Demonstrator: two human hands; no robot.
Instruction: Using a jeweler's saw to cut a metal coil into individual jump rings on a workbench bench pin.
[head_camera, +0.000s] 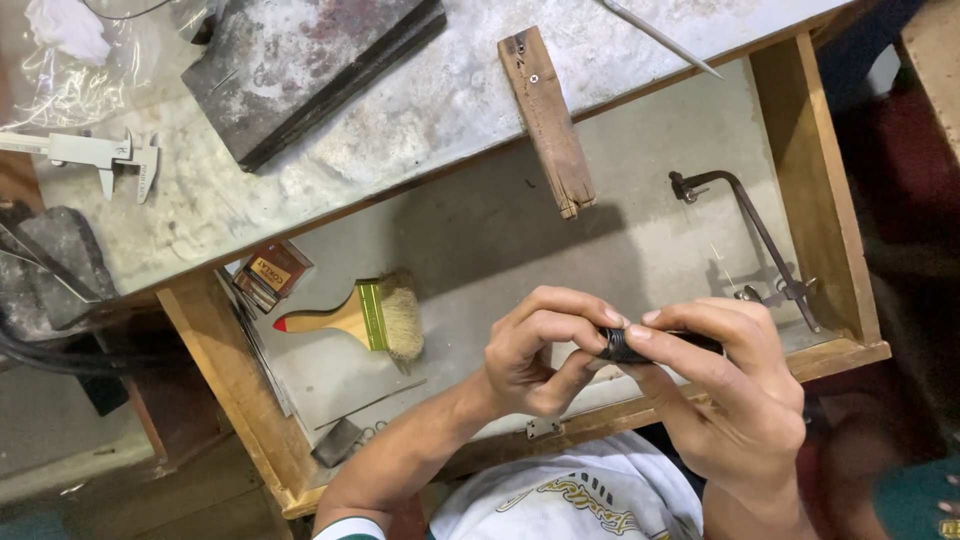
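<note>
Well to the left of the hands, up on the bench top, lies a metal caliper (100, 155), and nearer, in the open wooden drawer (235, 385), a small box (270, 275) and a flat paintbrush (365, 317) with a wooden handle rest just left of the left hand (530, 355). That hand is curled, thumb and fingertips pinching the near end of a small dark tool (640, 345), held above the drawer's front edge. The right hand (735, 385) closes over the tool's other end, its index finger laid along the top. Above and between the hands a wooden bench pin (547, 120) juts from the bench; right of the right hand a jeweller's saw frame (750, 245) lies in the drawer. The grip looks fingertip-only on both sides, so a twist or slip could drop the tool into the drawer or past its front edge.
</note>
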